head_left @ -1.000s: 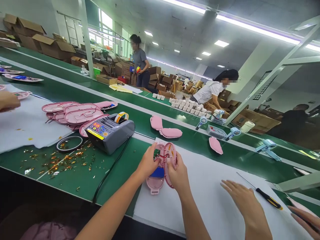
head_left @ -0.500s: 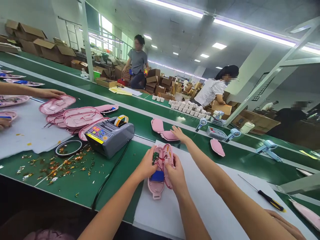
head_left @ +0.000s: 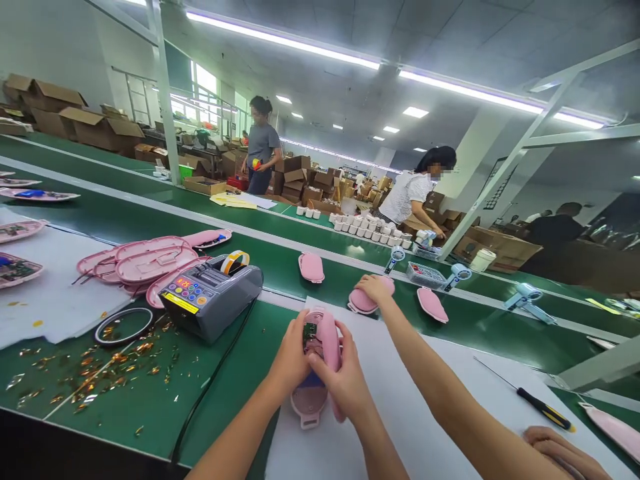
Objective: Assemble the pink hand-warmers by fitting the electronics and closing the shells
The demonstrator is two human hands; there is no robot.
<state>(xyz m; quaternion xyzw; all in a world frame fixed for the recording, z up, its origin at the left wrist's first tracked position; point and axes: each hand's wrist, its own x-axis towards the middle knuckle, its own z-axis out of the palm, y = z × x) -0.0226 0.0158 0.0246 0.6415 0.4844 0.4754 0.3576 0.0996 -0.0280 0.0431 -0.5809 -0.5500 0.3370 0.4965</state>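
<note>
Over the white sheet (head_left: 395,400), both my hands hold a pink oval plastic casing that is partly open like a book. My left hand (head_left: 291,353) grips the casing half (head_left: 309,403) with the green circuit board (head_left: 310,331) and a strap loop at its lower end. My right hand (head_left: 345,377) is closed around the pink cover half (head_left: 331,340), which stands tilted on edge. Wires run between the halves near my thumbs. A blue block inside is mostly hidden by my fingers.
A co-worker's hand (head_left: 375,290) rests on another pink casing (head_left: 363,301) ahead. A tape dispenser (head_left: 213,293), black tape ring (head_left: 124,327) and stacked pink shells (head_left: 150,260) lie left. To the right are a screwdriver (head_left: 543,407) and blue handheld fans (head_left: 530,301).
My right hand has turned the cover half, so its outer side now shows. A co-worker's hand has pulled a pink casing nearer. Another hand at left has left the view.
</note>
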